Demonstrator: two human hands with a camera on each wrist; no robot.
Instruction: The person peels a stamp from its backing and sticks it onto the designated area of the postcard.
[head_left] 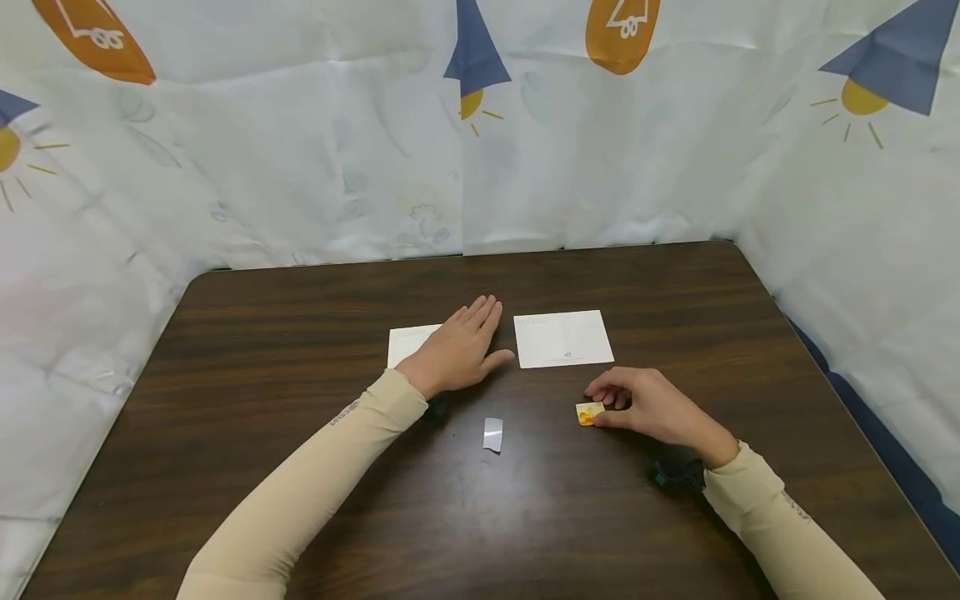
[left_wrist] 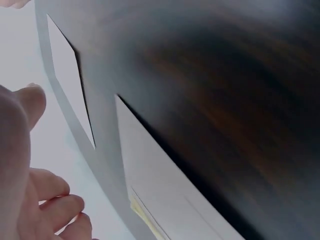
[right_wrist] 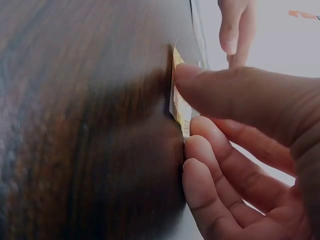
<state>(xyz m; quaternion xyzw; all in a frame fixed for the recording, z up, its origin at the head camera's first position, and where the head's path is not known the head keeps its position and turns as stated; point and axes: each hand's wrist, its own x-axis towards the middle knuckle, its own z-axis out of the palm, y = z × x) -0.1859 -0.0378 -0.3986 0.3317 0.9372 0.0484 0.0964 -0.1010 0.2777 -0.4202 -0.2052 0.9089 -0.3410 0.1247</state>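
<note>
Between thumb and fingers, my right hand pinches a small yellow postage stamp low over the table. In the right wrist view the stamp shows a toothed edge and printed figures, and the thumb covers part of it. My left hand reaches over a white envelope, fingers straight, hiding much of it in the head view. From the left wrist, a yellow piece shows at the edge of this envelope. A second white envelope lies just right of the left hand.
A small, shiny, pale slip lies on the dark wooden table between the two arms. Behind the far edge and along both sides hangs a white printed cloth.
</note>
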